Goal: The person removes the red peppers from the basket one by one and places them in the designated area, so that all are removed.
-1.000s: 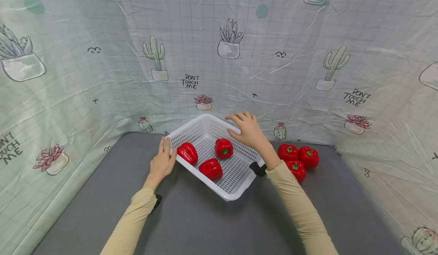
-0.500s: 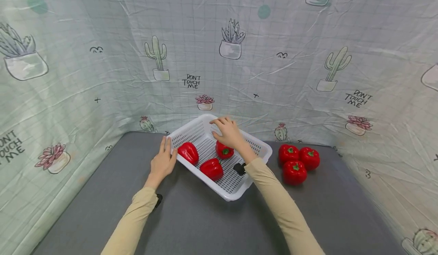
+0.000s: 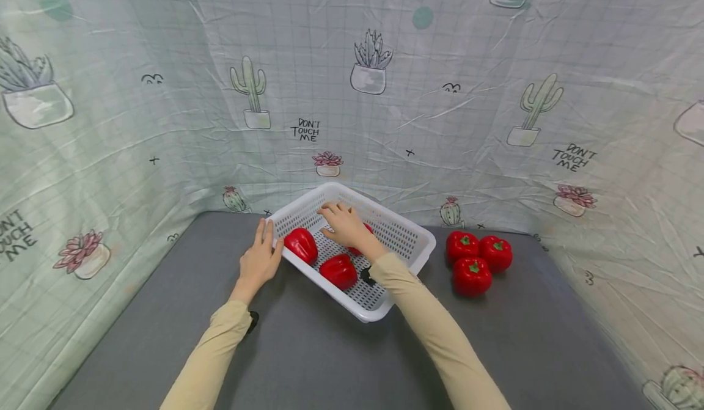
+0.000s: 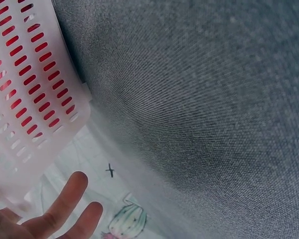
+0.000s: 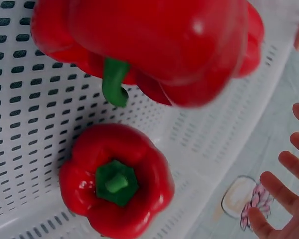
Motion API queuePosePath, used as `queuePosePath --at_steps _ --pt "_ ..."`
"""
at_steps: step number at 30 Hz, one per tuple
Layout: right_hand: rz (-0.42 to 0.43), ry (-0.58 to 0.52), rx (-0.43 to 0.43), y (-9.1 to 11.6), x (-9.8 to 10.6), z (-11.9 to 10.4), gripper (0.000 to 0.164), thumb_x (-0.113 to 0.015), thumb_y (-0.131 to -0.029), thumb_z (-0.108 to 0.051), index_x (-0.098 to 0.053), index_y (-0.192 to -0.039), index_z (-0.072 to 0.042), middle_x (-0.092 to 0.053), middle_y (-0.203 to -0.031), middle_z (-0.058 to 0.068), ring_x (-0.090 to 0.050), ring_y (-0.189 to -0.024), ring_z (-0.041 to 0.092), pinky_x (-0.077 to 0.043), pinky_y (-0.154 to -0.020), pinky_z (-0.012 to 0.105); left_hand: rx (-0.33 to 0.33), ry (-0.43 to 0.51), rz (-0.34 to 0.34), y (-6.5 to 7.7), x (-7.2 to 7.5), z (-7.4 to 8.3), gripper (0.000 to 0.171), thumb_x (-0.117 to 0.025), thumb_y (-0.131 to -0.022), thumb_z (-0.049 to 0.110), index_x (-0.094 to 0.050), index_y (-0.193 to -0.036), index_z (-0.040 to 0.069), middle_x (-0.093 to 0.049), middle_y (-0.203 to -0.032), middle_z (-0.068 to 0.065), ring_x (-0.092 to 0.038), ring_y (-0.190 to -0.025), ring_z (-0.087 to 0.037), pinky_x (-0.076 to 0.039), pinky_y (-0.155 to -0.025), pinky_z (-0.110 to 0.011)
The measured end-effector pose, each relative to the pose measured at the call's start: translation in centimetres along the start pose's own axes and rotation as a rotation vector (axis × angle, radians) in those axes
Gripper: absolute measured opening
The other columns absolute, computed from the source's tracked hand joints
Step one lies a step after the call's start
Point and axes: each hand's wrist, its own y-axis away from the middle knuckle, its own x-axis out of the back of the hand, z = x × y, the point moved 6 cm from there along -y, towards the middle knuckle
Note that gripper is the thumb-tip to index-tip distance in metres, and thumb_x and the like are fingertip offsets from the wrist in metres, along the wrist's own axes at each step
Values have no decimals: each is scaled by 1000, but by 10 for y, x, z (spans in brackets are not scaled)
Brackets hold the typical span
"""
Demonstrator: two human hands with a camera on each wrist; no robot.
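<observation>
My left hand (image 3: 257, 264) rests at the left rim of a white perforated plastic basket (image 3: 343, 300), its fingers extended; in the left wrist view two fingers (image 4: 65, 199) stretch out beside the basket wall. Over the basket's middle hovers my right hand (image 3: 346, 228), fingers loosely bent with nothing in them. Inside lie three red bell peppers: one against the left wall (image 3: 300, 246), one near the front (image 3: 338, 271), and one (image 3: 367, 229) mostly hidden behind the right hand. The right wrist view shows a pepper (image 5: 117, 181) with its green stem facing the camera and a larger one (image 5: 154, 40) closer.
Three more red bell peppers (image 3: 472, 277) sit clustered on the grey tabletop (image 3: 341, 367), right of the basket. A cactus-print cloth (image 3: 407, 117) hangs behind and along both sides, close to the basket's far corner.
My right hand has moved left and a little toward me, from above the basket's far right rim to over its middle. The left hand, basket and peppers have stayed in place.
</observation>
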Motion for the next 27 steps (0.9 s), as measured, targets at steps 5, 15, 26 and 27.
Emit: queuePosePath --at_steps 5,15,26,27 --pt "-56 52 75 -3 -15 -12 50 -51 -89 -33 -38 -135 -19 -34 -142 0 -35 -125 22 -33 -97 51 2 -7 -8 0 -1 -2 63 -28 -94 43 -13 -144 8 -10 -150 -15 -55 -60 -30 -43 -53 -46" --pt "-116 125 155 -10 -29 -28 59 -52 -88 -34 -29 -141 -20 -30 -146 -3 -34 -128 21 -30 -100 52 0 -1 -15 -1 1 1 61 -32 -94 39 -14 -144 7 -11 -150 -16 -57 -65 -33 -44 -54 -47" --pt "-229 254 161 -16 -45 -34 68 -48 -87 -47 -16 -144 -27 -20 -150 -6 -28 -133 24 -25 -102 56 -2 -9 -7 0 1 1 60 -29 -95 40 -14 -144 8 -11 -150 -15 -59 -68 -36 -45 -58 -50" --pt "-235 266 161 -17 -47 -34 68 -47 -87 -48 -15 -144 -28 -20 -149 -7 -28 -133 24 -25 -102 56 -4 -10 -7 0 1 1 61 -29 -95 40 -14 -144 8 -11 -150 -15 -59 -68 -36 -45 -58 -50"
